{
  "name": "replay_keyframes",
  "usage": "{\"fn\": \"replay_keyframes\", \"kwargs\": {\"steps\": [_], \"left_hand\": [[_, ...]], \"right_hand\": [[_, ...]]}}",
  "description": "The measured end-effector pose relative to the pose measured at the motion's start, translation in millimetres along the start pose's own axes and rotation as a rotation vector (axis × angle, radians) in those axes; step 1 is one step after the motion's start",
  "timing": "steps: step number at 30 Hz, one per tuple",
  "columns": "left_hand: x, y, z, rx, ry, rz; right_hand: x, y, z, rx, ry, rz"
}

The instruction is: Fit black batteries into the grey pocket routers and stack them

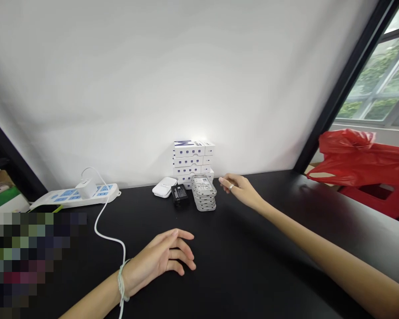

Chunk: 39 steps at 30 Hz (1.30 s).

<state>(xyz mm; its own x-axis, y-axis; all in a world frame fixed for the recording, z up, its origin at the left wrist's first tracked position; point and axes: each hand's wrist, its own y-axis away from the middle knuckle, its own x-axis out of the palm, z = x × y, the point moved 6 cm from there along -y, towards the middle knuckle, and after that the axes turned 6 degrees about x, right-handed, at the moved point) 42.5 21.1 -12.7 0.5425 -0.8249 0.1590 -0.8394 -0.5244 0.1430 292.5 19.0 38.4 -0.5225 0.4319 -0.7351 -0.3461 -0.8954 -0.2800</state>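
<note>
Right hand (pixel 241 190): a ring on one finger; fingers released and lightly bent, just to the right of the stacked devices, apart from them.

Left hand (pixel 162 259): fingers released, spread and loosely curled above the near part of the surface (pixel 246 274); pale bracelet (pixel 121 283) at the wrist.

Stacked devices (pixel 204 193): grey-white, rounded corners, piled flat one on another at the back of the surface, in front of the boxes; a printed label on the uppermost.

Boxes (pixel 188 161): white with blue print, in a stack near the wall (pixel 193 88).

Batteries (pixel 180 196): black with white lettering, grouped just left of the devices.

Covers (pixel 165 187): white, rounded, lying left of the batteries.

Power strip (pixel 109 193): white with blue socket faces, at back left; white charger (pixel 86 188) plugged in.

Cable (pixel 110 239): white, running from the charger toward the left wrist and the near edge of view.

Bag (pixel 355 159): red plastic, far right.
</note>
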Motion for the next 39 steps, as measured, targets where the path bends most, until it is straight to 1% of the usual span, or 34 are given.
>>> {"fn": "replay_keyframes", "kwargs": {"steps": [3, 7, 9, 12, 15, 17, 19, 21, 23, 24, 26, 27, 28, 29, 31, 34, 37, 39], "left_hand": [[2.0, 0.3, -2.4, -0.006, -0.022, 0.005], [4.7, 0.5, -3.8, -0.003, -0.020, 0.013], [3.8, 0.0, -2.6, 0.000, -0.014, 0.008], [-0.2, -2.0, 1.0, 0.007, 0.011, 0.004], [-5.1, -3.6, 3.0, 0.017, 0.054, -0.003], [-6.0, -2.9, 2.6, 0.011, 0.093, -0.004], [-2.5, -0.3, -0.3, 0.022, 0.135, 0.032], [2.2, 3.0, -3.1, 0.032, 0.152, 0.073], [3.3, 5.1, -3.2, 0.022, 0.147, 0.064], [2.2, 5.3, -2.4, 0.014, 0.148, 0.043], [-1.8, 4.1, -1.0, 0.009, 0.169, 0.001], [-3.7, 3.0, -0.4, 0.008, 0.187, -0.010], [-5.4, 1.8, 0.4, 0.003, 0.207, -0.011], [-6.6, 0.7, 1.2, -0.007, 0.224, -0.006], [-8.1, -0.7, 2.8, -0.037, 0.253, 0.008], [-8.2, -1.0, 3.3, -0.064, 0.297, 0.025], [-7.5, -1.3, 2.5, -0.064, 0.326, 0.033], [-7.4, -2.0, 2.9, -0.067, 0.341, 0.039]], "right_hand": [[7.6, -6.4, -4.0, 0.040, 0.031, 0.081], [19.6, -22.0, 4.3, 0.031, 0.083, 0.164], [20.9, -28.3, 8.7, 0.024, 0.114, 0.162], [11.9, -27.9, 17.1, 0.011, 0.145, 0.103], [1.0, -8.0, 33.8, -0.014, 0.162, 0.032], [4.6, 15.4, 49.4, -0.049, 0.171, 0.027], [21.6, 41.1, 64.2, -0.084, 0.180, 0.099], [46.4, 62.5, 74.6, -0.105, 0.201, 0.235], [66.3, 72.6, 81.9, -0.128, 0.250, 0.360], [71.5, 71.7, 85.5, -0.147, 0.282, 0.401], [70.0, 57.5, 96.2, -0.241, 0.371, 0.394], [65.5, 45.6, 103.0, -0.305, 0.411, 0.364], [59.4, 31.8, 110.9, -0.386, 0.459, 0.305], [55.5, 17.4, 116.8, -0.441, 0.481, 0.287], [55.3, -9.9, 123.4, -0.513, 0.516, 0.322], [70.2, -38.5, 120.4, -0.542, 0.574, 0.438], [86.1, -51.9, 110.7, -0.517, 0.614, 0.505], [90.4, -56.3, 106.7, -0.494, 0.624, 0.519]]}}
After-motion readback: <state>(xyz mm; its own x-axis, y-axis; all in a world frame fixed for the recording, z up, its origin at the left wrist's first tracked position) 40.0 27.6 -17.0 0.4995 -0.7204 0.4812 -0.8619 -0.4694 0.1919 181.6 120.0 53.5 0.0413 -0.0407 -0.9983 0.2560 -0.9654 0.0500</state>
